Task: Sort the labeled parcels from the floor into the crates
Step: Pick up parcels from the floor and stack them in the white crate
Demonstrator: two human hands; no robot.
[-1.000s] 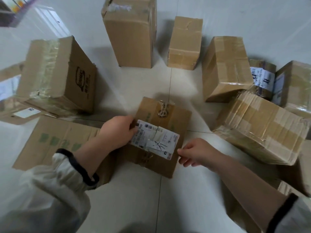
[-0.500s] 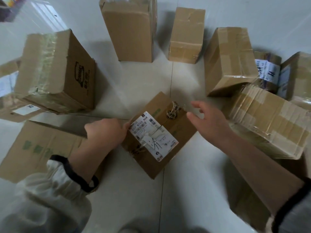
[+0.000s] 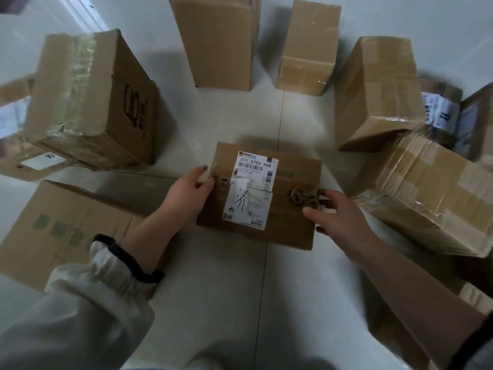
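Observation:
A small brown cardboard parcel lies on the white tiled floor in the middle of the view. Its white shipping label faces up, upright toward me, with "507 N705 A68" printed on it. My left hand rests against the parcel's left edge, thumb on the top face. My right hand lies on the right part of the top face with fingers spread, beside a torn tape patch.
Several cardboard boxes ring the parcel: a big one at left, a flat one at lower left, two upright ones at the back, a taped one and others at right. No crate is in view.
The parcel has been turned on the floor so its label now faces me upright. My right hand moved from beside the parcel onto its right top face.

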